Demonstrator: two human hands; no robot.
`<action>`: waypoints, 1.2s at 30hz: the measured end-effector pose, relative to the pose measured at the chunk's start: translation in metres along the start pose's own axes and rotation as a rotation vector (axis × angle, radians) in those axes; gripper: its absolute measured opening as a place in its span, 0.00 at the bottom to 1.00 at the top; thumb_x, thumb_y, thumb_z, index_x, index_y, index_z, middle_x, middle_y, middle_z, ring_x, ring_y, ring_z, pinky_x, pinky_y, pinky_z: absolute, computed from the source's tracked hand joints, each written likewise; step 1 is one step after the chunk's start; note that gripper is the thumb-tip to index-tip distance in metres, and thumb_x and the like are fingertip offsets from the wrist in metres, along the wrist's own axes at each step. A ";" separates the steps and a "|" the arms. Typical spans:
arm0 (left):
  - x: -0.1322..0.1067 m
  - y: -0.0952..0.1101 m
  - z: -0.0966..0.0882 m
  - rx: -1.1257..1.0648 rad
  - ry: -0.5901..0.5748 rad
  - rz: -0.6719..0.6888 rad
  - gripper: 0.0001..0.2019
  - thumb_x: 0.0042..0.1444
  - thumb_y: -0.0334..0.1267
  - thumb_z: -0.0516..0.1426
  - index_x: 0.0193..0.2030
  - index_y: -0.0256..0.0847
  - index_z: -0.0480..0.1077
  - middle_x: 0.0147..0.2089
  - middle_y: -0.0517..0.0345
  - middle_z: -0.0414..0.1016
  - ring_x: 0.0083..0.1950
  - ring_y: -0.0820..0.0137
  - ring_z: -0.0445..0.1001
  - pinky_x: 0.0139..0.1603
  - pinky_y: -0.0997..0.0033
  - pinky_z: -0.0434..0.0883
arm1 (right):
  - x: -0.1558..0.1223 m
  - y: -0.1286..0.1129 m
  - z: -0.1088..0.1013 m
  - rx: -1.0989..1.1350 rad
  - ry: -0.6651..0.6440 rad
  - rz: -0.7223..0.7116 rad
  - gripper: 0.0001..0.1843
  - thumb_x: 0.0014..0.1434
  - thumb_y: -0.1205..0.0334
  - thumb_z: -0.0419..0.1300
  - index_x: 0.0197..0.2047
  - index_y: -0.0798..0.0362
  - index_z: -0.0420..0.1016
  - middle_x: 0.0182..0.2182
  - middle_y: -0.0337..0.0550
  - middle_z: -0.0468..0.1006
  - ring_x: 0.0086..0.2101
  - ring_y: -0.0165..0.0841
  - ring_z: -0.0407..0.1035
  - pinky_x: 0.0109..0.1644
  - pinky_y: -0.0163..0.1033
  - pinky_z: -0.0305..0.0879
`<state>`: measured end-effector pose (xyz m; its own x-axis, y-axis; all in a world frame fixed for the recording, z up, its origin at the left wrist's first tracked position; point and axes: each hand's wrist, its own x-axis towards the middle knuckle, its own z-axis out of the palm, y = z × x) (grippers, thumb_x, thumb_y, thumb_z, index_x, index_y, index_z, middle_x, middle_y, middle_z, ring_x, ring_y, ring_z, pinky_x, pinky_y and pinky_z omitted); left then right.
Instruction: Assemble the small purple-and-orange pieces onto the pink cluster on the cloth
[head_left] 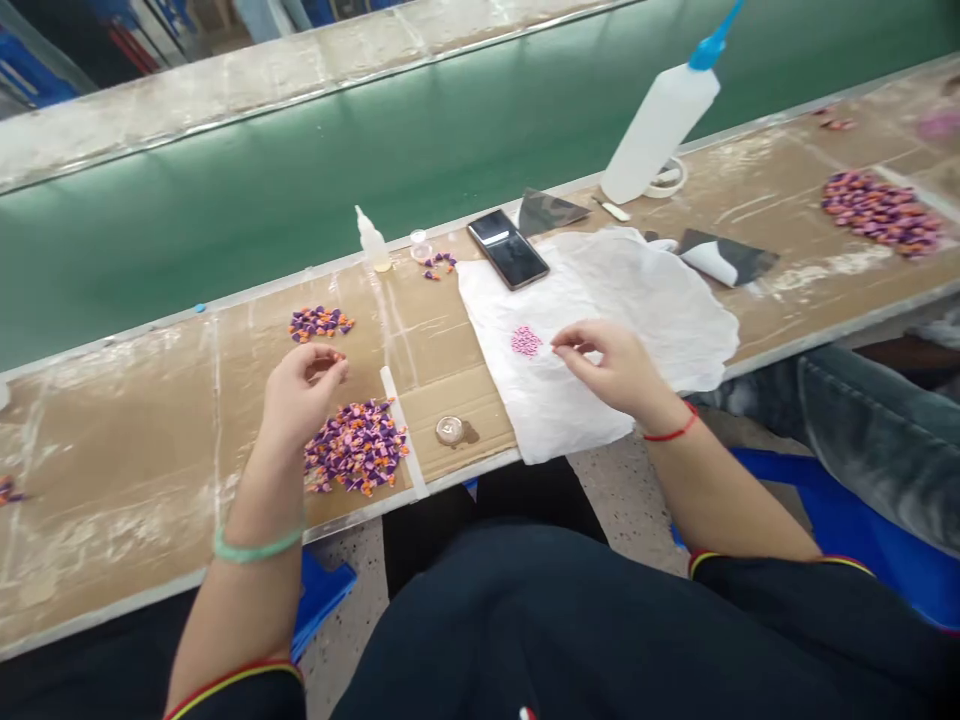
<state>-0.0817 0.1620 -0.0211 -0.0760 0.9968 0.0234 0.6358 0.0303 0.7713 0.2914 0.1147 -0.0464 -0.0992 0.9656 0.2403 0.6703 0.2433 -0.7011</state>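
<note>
Over here the person's left hand [296, 395] is between two heaps on the brown surface [135, 440], its grip pinched on what looks like a small orange piece [340, 357]. Right beside that hand, toward the person, lies the larger heap of purple, pink and orange pieces [360, 450], against a white strip [403, 430]; the smaller heap [321, 323] is just beyond the fingers.

The right hand [611, 365] is over a white sheet [555, 415], fingertips together; I can't tell whether anything sits between them. Next to those tips is a patch of tiny pink bits [526, 341], loose on the sheet.

As for containers, a small white squeeze bottle [372, 241] stands near the far edge, and I can't make out how full it is. Close by sits a little clear cup [421, 245], contents too small to tell, with a few purple and orange pieces [439, 264] lying outside it. A big whitish bottle [660, 130] with a blue nozzle [709, 50] is farther right, its fill unclear, a tape roll [670, 178] by its base. Near the front edge rests a small round shiny dish [450, 430]. A phone [508, 248] lies partly on the sheet.
</note>
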 end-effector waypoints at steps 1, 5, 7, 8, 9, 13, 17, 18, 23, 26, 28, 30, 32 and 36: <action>-0.009 0.004 -0.001 -0.003 -0.001 0.033 0.08 0.48 0.42 0.61 0.33 0.41 0.71 0.32 0.59 0.74 0.34 0.69 0.74 0.38 0.70 0.72 | 0.002 0.007 0.004 -0.050 -0.033 -0.002 0.07 0.61 0.63 0.55 0.36 0.52 0.75 0.34 0.46 0.79 0.35 0.39 0.73 0.38 0.43 0.69; -0.044 0.019 -0.004 -0.131 -0.062 0.035 0.09 0.48 0.42 0.62 0.32 0.42 0.70 0.26 0.63 0.68 0.26 0.73 0.66 0.28 0.74 0.65 | 0.006 0.022 0.019 -0.185 -0.142 0.004 0.08 0.58 0.70 0.55 0.34 0.55 0.76 0.33 0.47 0.76 0.34 0.38 0.70 0.40 0.42 0.66; -0.059 0.025 -0.003 -0.218 -0.114 0.007 0.09 0.48 0.41 0.63 0.31 0.41 0.69 0.24 0.63 0.67 0.25 0.74 0.65 0.26 0.75 0.64 | 0.007 0.022 0.024 -0.198 -0.149 0.006 0.08 0.58 0.71 0.56 0.33 0.56 0.76 0.32 0.48 0.77 0.35 0.39 0.70 0.42 0.43 0.65; -0.066 0.026 -0.001 -0.252 -0.130 -0.004 0.09 0.48 0.41 0.64 0.30 0.41 0.69 0.24 0.63 0.67 0.24 0.74 0.64 0.25 0.75 0.63 | 0.007 0.021 0.026 -0.205 -0.151 0.008 0.08 0.59 0.71 0.56 0.33 0.56 0.76 0.32 0.48 0.77 0.36 0.39 0.70 0.42 0.43 0.64; -0.071 0.026 0.000 -0.284 -0.139 -0.013 0.09 0.48 0.41 0.64 0.30 0.41 0.69 0.25 0.63 0.68 0.24 0.74 0.64 0.25 0.76 0.63 | 0.007 0.020 0.027 -0.213 -0.150 0.013 0.07 0.59 0.70 0.56 0.33 0.56 0.76 0.32 0.48 0.77 0.36 0.39 0.70 0.43 0.43 0.64; -0.088 0.022 0.010 -0.377 -0.128 -0.001 0.08 0.50 0.40 0.64 0.30 0.41 0.70 0.26 0.62 0.70 0.25 0.74 0.66 0.25 0.76 0.65 | 0.008 0.017 0.031 -0.253 -0.130 0.064 0.06 0.59 0.69 0.58 0.31 0.56 0.74 0.31 0.47 0.76 0.34 0.38 0.69 0.39 0.41 0.62; -0.101 0.019 0.020 -0.426 -0.126 0.019 0.07 0.52 0.40 0.64 0.31 0.40 0.73 0.27 0.60 0.73 0.26 0.74 0.69 0.26 0.77 0.67 | 0.010 0.014 0.037 -0.297 -0.108 0.118 0.06 0.57 0.69 0.59 0.28 0.54 0.70 0.29 0.45 0.75 0.31 0.37 0.67 0.36 0.41 0.59; -0.104 0.019 0.022 -0.441 -0.133 0.015 0.08 0.53 0.41 0.64 0.32 0.40 0.73 0.27 0.60 0.73 0.26 0.74 0.69 0.25 0.77 0.67 | 0.010 0.013 0.039 -0.307 -0.102 0.125 0.06 0.56 0.70 0.59 0.28 0.54 0.69 0.29 0.46 0.75 0.31 0.38 0.67 0.36 0.41 0.58; -0.116 0.022 0.035 -0.514 -0.184 -0.032 0.10 0.55 0.43 0.63 0.30 0.38 0.73 0.26 0.60 0.73 0.26 0.75 0.70 0.27 0.78 0.68 | 0.011 0.011 0.048 -0.318 -0.077 0.139 0.08 0.55 0.73 0.55 0.27 0.52 0.64 0.29 0.48 0.72 0.33 0.41 0.65 0.36 0.42 0.55; -0.119 0.029 0.047 -0.625 -0.225 -0.080 0.10 0.54 0.43 0.64 0.31 0.38 0.73 0.26 0.59 0.74 0.26 0.75 0.70 0.27 0.78 0.67 | 0.011 0.007 0.049 -0.265 -0.068 0.140 0.09 0.54 0.73 0.54 0.26 0.51 0.61 0.27 0.47 0.71 0.33 0.41 0.65 0.37 0.43 0.56; -0.119 0.037 0.056 -0.732 -0.265 -0.108 0.11 0.53 0.44 0.65 0.36 0.38 0.74 0.28 0.58 0.75 0.27 0.75 0.71 0.27 0.78 0.66 | 0.008 -0.001 0.046 -0.193 -0.078 0.131 0.08 0.55 0.71 0.54 0.27 0.51 0.61 0.26 0.46 0.70 0.32 0.40 0.65 0.36 0.43 0.58; -0.117 0.048 0.065 -0.827 -0.323 -0.117 0.15 0.53 0.45 0.65 0.42 0.38 0.75 0.28 0.59 0.75 0.27 0.75 0.71 0.27 0.78 0.66 | 0.004 -0.014 0.041 -0.105 -0.113 0.106 0.06 0.59 0.66 0.53 0.29 0.51 0.62 0.26 0.43 0.70 0.29 0.37 0.65 0.35 0.41 0.60; -0.114 0.060 0.073 -0.898 -0.388 -0.116 0.19 0.51 0.45 0.66 0.47 0.37 0.75 0.26 0.61 0.74 0.26 0.75 0.70 0.27 0.77 0.66 | -0.003 -0.031 0.035 0.033 -0.157 0.059 0.08 0.63 0.60 0.52 0.32 0.51 0.64 0.27 0.41 0.70 0.29 0.35 0.65 0.33 0.39 0.62; -0.110 0.075 0.086 -0.971 -0.469 -0.134 0.27 0.50 0.45 0.67 0.56 0.35 0.72 0.27 0.62 0.73 0.26 0.77 0.69 0.27 0.77 0.65 | -0.017 -0.065 0.028 0.399 -0.156 -0.075 0.09 0.67 0.57 0.54 0.35 0.51 0.65 0.29 0.39 0.68 0.30 0.33 0.64 0.34 0.38 0.62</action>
<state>0.0402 0.0608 -0.0205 0.3326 0.9249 -0.1844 -0.2508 0.2753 0.9281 0.2287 0.0853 -0.0240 -0.2668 0.9389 0.2174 0.3231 0.2997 -0.8977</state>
